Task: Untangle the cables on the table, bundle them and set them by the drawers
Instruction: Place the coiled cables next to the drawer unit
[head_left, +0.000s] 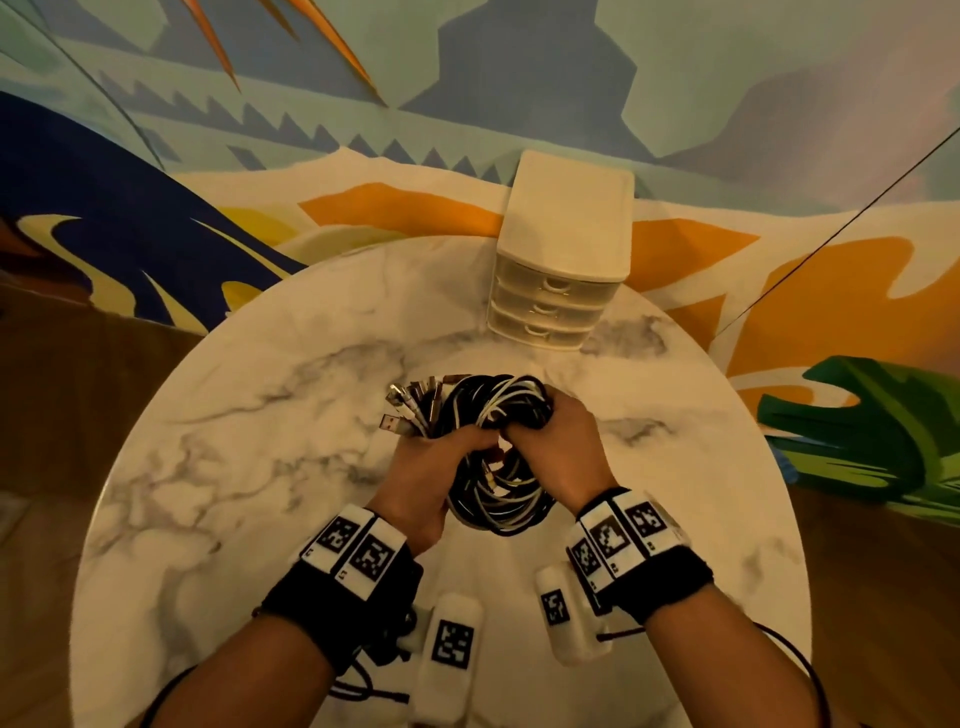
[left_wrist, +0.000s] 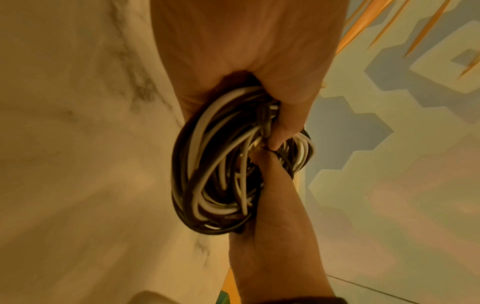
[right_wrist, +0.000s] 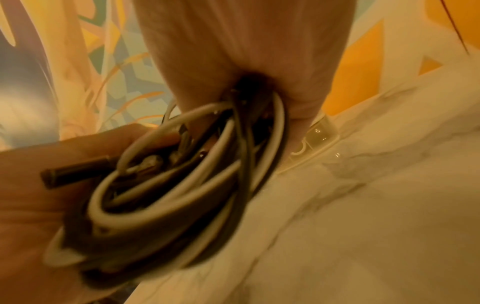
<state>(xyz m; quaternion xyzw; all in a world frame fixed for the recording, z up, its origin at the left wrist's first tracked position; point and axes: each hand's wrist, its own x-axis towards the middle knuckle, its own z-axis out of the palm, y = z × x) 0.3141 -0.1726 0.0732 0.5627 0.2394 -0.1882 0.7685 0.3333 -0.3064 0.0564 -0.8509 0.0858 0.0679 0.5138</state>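
A coiled bundle of black and white cables (head_left: 496, 457) sits between both hands above the middle of the round marble table (head_left: 218, 415). My left hand (head_left: 436, 467) grips the bundle's left side, where several metal plugs (head_left: 410, 410) fan out past the fingers. My right hand (head_left: 550, 431) grips the far right part of the coil. The left wrist view shows the cable loops (left_wrist: 213, 164) held between both hands. In the right wrist view, the coil (right_wrist: 182, 195) and one dark plug (right_wrist: 75, 174) appear blurred. The cream drawer unit (head_left: 561, 254) stands at the table's far edge.
The drawer unit has three translucent drawers facing me, and its base (right_wrist: 314, 142) shows just beyond my right hand. A painted mural wall (head_left: 467, 104) rises behind the table. Bare marble lies between the bundle and the drawers.
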